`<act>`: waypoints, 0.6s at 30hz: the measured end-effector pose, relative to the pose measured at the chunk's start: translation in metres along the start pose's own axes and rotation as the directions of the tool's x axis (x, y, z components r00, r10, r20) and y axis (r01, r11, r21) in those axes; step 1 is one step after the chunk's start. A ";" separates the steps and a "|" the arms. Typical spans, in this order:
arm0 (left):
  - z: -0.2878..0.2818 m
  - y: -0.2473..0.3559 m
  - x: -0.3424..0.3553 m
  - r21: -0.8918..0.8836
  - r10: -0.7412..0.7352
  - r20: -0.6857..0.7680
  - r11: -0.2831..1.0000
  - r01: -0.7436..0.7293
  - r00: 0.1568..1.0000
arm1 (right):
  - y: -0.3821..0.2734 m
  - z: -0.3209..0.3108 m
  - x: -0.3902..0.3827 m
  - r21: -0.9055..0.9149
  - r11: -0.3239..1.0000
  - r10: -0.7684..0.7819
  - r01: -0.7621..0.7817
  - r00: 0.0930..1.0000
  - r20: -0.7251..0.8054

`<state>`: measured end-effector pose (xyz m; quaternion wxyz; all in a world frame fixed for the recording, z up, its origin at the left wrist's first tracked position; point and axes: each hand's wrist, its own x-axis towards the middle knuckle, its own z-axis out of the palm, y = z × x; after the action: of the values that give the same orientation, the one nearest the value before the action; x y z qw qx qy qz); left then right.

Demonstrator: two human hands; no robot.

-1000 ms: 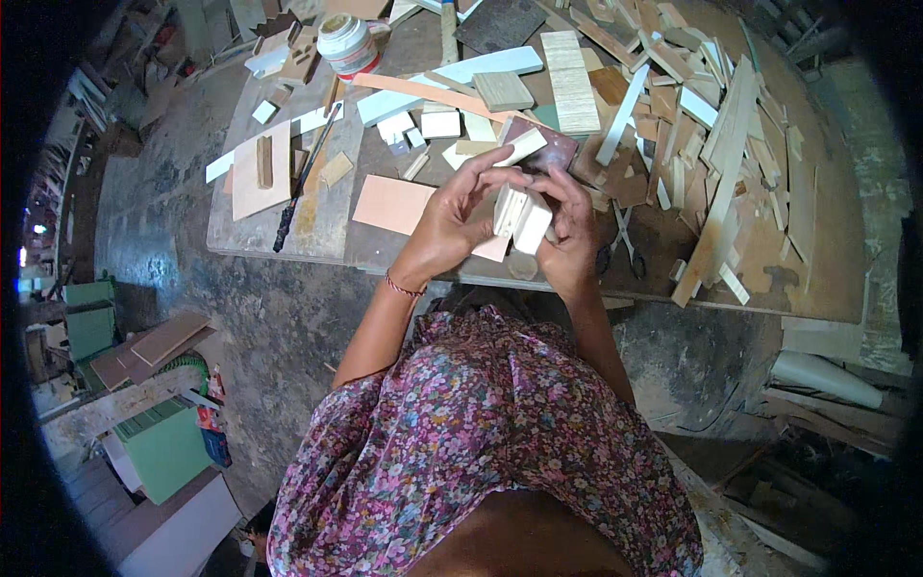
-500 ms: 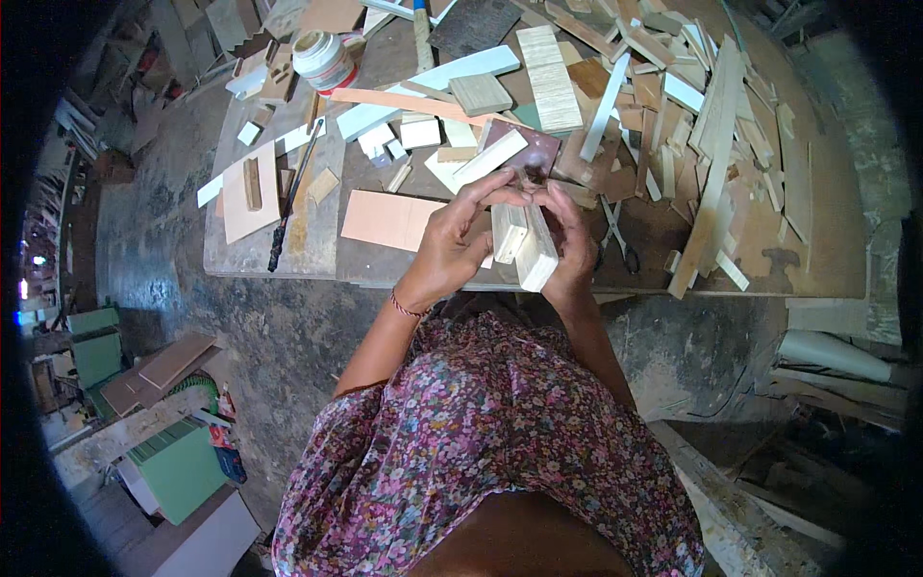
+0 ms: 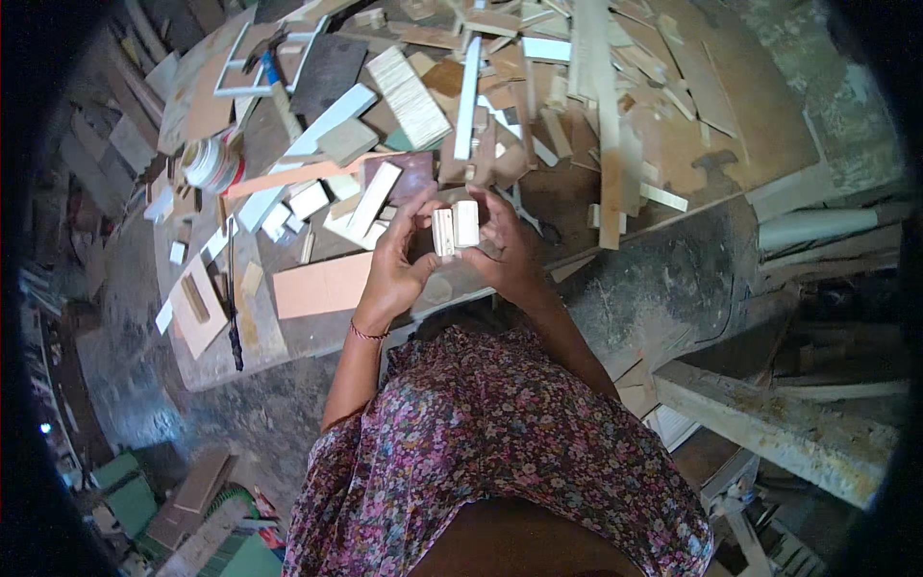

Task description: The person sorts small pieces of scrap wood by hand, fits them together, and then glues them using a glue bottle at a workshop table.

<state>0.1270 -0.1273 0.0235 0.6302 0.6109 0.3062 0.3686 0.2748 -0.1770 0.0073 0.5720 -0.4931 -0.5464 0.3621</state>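
Observation:
Two small pale wooden blocks stand side by side between my hands, just above the near edge of the workbench. My left hand (image 3: 392, 272) has its fingers curled round the left wooden block (image 3: 444, 233), which shows a grooved end. The right wooden block (image 3: 465, 223), with a plain light end, is gripped by my right hand (image 3: 507, 252). The blocks look close against each other, though whether they are joined I cannot tell. Behind my hands lie a white wood strip (image 3: 375, 199) and a dark reddish-brown sheet (image 3: 411, 176). Scissors (image 3: 534, 219) lie beyond my right hand, partly hidden.
Wood offcuts crowd the workbench (image 3: 750, 115), with long planks (image 3: 609, 144) at right. At left stand a glue tub (image 3: 212, 165) and a thin dark brush (image 3: 234, 317). A hammer (image 3: 274, 77) lies farther back. A peach board (image 3: 322, 286) lies left of my hands.
The view has turned, so the bench now slants. Both hands still hold the blocks, which have tipped so that their ends face up toward me.

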 end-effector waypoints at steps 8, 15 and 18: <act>0.056 -0.006 0.046 -0.059 0.026 0.122 0.998 -0.018 0.992 | 0.035 -0.061 -0.005 0.088 0.994 0.083 -0.071 0.987 -0.137; 0.124 -0.017 0.101 0.043 0.088 0.086 0.995 -0.092 0.992 | 0.054 -0.143 0.007 0.137 0.987 0.111 -0.085 0.974 -0.195; 0.157 -0.026 0.130 0.072 0.099 0.004 0.993 -0.099 0.995 | 0.051 -0.185 0.021 0.209 0.973 0.133 -0.101 0.980 -0.148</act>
<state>0.3311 -0.1035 0.0161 0.5889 0.6476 0.2887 0.3880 0.4662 -0.1753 -0.0206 0.6385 -0.4921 -0.4290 0.4075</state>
